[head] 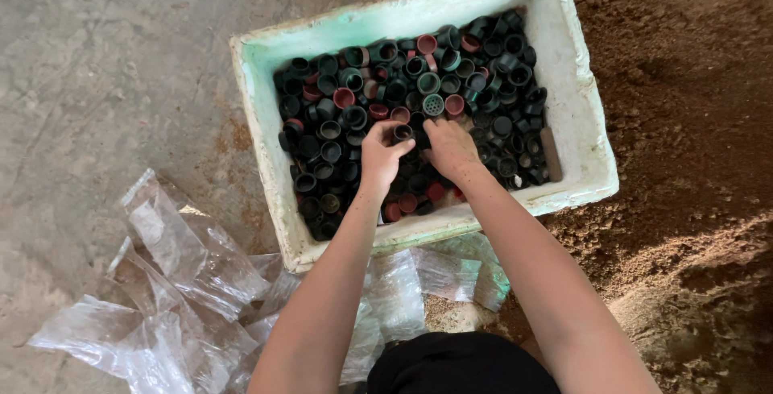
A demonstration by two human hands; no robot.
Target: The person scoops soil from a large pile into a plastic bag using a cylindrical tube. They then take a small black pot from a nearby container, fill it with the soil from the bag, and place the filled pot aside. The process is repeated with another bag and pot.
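Note:
A white foam box (576, 112) sits on the ground, filled with several small black, dark green and red plastic caps (419, 88). My left hand (381, 155) hovers over the middle of the heap, its fingers pinching one black cap (403, 132). My right hand (451, 149) lies palm down beside it, fingers curled into the caps; whether it holds one is hidden.
Crumpled clear plastic bags (193, 273) lie on the concrete floor (105, 64) at the lower left, in front of the box. Brown soil (692, 120) is piled to the right of the box. A dark cloth (459, 366) shows at the bottom edge.

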